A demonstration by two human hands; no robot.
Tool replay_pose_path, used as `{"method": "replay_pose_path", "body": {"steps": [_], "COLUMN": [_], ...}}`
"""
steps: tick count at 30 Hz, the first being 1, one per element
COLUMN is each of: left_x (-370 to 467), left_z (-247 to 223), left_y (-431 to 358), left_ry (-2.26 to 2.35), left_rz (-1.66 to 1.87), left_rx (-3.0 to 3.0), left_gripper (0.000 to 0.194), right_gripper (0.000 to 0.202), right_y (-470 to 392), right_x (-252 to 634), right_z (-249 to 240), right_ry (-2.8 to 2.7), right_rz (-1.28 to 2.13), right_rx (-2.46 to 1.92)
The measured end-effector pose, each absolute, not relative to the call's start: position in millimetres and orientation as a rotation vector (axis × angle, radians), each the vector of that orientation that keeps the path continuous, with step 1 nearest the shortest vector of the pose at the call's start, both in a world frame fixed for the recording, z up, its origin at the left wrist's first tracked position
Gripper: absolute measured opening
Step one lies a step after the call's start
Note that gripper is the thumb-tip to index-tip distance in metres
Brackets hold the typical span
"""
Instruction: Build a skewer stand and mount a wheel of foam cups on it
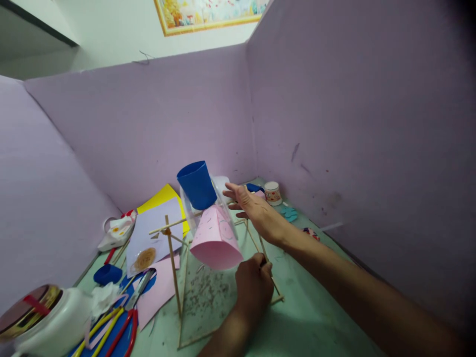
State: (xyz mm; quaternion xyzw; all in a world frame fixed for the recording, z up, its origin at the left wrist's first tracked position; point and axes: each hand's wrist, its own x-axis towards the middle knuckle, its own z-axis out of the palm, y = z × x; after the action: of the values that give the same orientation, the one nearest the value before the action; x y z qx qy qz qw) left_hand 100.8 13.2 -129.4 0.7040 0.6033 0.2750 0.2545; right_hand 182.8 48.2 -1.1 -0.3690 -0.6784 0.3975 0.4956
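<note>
A frame of thin wooden sticks (pixel 173 270) stands on the table, its corner bound near the top left. Over it sit a pink paper cone (pixel 215 238) with drawn marks and, above that, a blue paper cup shape (pixel 197 186), with clear plastic behind them. My left hand (pixel 255 280) is closed around an upright stick on the frame's right side, below the cone. Fingers spread, my right hand (pixel 256 208) reaches across to the right of the cone and blue shape, holding nothing.
Scissors with red handles (pixel 132 325) and yellow-handled ones (pixel 98 332) lie at the lower left, beside a white pot (pixel 59 322). Behind are lilac paper (pixel 148 223), yellow paper (pixel 158 197) and a coil (pixel 144 259). A patterned cup (pixel 272 193) stands near the back corner.
</note>
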Motion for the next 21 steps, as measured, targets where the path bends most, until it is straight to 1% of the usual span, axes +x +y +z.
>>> {"method": "replay_pose_path", "body": {"steps": [2, 5, 7, 9, 11, 15, 18, 21], "left_x": [101.1, 100.5, 99.9, 99.5, 99.4, 99.6, 98.9, 98.0], "left_z": [-131.3, -135.6, -138.0, -139.1, -139.1, -138.4, -138.7, -139.4], "left_y": [15.0, 17.0, 17.3, 17.0, 16.7, 16.7, 16.9, 16.8], "left_ry": [1.642, 1.621, 1.604, 1.589, 1.570, 1.531, 1.509, 1.497], "left_rz": [0.749, 0.757, 0.772, 0.795, 0.816, 0.838, 0.840, 0.839], "left_rx": [1.899, 1.898, 1.900, 1.900, 1.902, 1.916, 1.916, 1.913], "left_gripper": [0.016, 0.015, 0.014, 0.014, 0.015, 0.017, 0.017, 0.018], "right_gripper": [0.075, 0.048, 0.033, 0.023, 0.020, 0.021, 0.021, 0.022], "right_y": [36.8, 20.2, 14.3, 14.2, 18.4, 29.4, 31.9, 30.2], "right_x": [189.0, 202.0, 211.8, 220.3, 225.8, 228.3, 229.1, 233.0], "right_z": [-1.2, -10.0, -24.4, -44.5, -66.8, -100.4, -110.4, -111.9], "right_ry": [-1.630, -1.509, -1.407, -1.331, -1.301, -1.294, -1.240, -1.202], "right_rz": [0.873, 0.733, 0.679, 0.661, 0.672, 0.738, 0.768, 0.718], "right_rx": [-0.910, -0.881, -0.899, -0.988, -1.075, -1.133, -1.137, -1.157]}}
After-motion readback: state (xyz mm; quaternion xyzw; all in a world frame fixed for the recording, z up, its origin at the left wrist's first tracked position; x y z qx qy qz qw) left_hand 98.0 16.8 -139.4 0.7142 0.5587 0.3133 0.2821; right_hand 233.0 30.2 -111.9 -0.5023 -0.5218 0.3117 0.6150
